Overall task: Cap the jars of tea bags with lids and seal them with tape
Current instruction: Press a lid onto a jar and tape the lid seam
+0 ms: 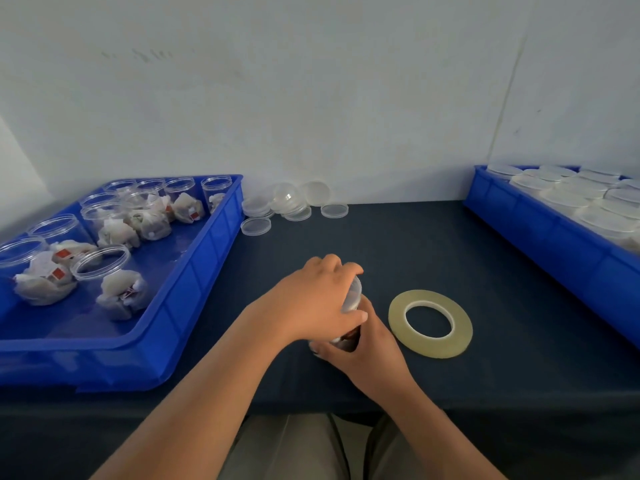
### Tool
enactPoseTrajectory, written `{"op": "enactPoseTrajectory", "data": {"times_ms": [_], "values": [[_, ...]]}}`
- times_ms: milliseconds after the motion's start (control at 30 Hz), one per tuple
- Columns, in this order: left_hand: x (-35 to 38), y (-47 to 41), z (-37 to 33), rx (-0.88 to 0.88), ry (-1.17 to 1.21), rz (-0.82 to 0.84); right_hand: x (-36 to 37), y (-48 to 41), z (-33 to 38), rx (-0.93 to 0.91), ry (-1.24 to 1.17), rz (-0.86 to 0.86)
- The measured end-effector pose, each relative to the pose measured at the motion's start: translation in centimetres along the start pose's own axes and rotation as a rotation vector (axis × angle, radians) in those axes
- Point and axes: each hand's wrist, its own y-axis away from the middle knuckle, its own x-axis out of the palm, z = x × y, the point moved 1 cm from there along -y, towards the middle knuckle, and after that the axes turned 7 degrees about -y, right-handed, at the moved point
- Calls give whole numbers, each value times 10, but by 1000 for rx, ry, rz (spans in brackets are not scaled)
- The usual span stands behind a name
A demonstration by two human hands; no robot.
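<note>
— Several open jars [100, 268] of tea bags are standing in the left blue bin [194, 282], and loose lids [287, 206] are lying at far centre.
— And the hands?
— Mid-table, the left hand [311, 299] is gripping the lid [354, 293] atop the held jar [349, 337]. The right hand [367, 348] is clasping its body, and the tape roll [430, 323] is lying just right.

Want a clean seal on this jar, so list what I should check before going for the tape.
1. Seating of the lid on the jar, gripped by the left hand: cannot tell.
2. Steadiness of the jar, whose body the right hand holds: ok.
3. Reach of the tape roll, flat on the table beside the right hand: ok.
4. Tape's free end found: cannot tell.
5. A hand free for the tape: not ok, both hold the jar.
</note>
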Motion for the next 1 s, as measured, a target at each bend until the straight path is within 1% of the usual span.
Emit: {"op": "enactPoseTrajectory", "data": {"times_ms": [100, 167, 267, 333, 433, 667, 733, 867, 933, 1000], "values": [[4, 2, 2, 57, -9, 11, 2, -3, -3, -4, 23, 0], [7, 3, 3, 67, -1, -17, 3, -5, -5, -2, 40, -4], [12, 1, 3, 106, -57, -76, 4, -6, -5, -23, 60, -11], [12, 1, 5, 150, 17, -109, 4, -6, -7, -28, 40, -8], [9, -1, 11, 202, 238, -148, 1, -4, -8, -7, 10, 1], [14, -2, 24, 312, 309, -143, -7, 0, -2, 16, -34, 90], [18, 3, 32, 277, 311, -170, -6, 1, 1, -7, -34, 95], [25, 22, 54, 24, 468, -341, -6, 0, 3, -21, -55, 74], [32, 32, 60, -30, 583, -340, -5, 0, 2, -27, -62, 77], [37, 39, 50, -29, 636, -278, -4, 1, 1, -32, -72, 76]]}}
